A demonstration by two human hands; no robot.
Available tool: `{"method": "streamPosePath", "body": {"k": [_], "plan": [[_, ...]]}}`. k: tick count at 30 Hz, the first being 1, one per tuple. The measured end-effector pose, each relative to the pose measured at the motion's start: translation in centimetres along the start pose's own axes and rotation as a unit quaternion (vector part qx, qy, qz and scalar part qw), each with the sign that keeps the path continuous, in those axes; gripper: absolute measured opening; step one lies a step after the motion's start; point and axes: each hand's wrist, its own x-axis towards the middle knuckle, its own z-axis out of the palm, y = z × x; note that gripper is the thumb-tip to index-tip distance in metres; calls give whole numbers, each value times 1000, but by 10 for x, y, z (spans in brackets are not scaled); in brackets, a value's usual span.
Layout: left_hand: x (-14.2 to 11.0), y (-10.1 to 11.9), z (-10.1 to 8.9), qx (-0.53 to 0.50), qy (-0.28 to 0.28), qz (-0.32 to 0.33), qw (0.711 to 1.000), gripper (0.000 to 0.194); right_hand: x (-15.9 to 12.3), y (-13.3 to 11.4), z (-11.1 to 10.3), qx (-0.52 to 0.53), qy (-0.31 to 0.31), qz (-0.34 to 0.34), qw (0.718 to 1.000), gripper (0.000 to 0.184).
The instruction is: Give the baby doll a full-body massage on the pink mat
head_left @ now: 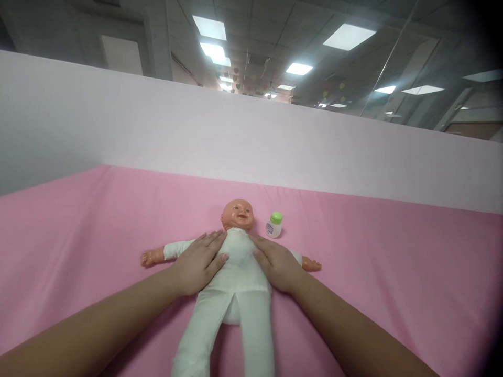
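A baby doll [238, 262] in a white suit lies on its back on a pink sheet [393, 272], head away from me, arms spread out. My left hand [198, 262] rests flat on the doll's chest and shoulder on the left side, fingers together and stretched out. My right hand [275, 262] lies flat on the other side of the chest, thumb toward the middle. Neither hand grips anything. A small white bottle with a green cap [274, 224] stands on the sheet just right of the doll's head.
A pale pink-white partition wall [251, 141] rises behind the sheet along the far edge. Above it, ceiling panels with lights show. The pink surface stretches wide to both sides of the doll.
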Motion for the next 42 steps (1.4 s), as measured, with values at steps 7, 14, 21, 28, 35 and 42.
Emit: {"method": "streamPosePath", "body": {"k": [7,14,21,28,35,42], "plan": [[-31,56,-28,-151,-7,211,966,51,3,-4,-6,-64,-19,71,995,43],[-38,78,-22,-101,-56,263,958,56,4,0,-3,-93,-15,50,994,37],[-4,23,-6,-52,21,80,995,56,0,-8,2,-132,-15,51,990,29],[12,0,-3,-49,42,-36,997,59,-7,-13,-4,-99,-9,37,994,44],[12,2,-1,-47,48,-38,997,57,-34,-56,-11,-18,-69,-202,977,51],[10,2,-2,-42,53,-35,997,57,-30,-66,1,-5,-143,-223,964,70]]}}
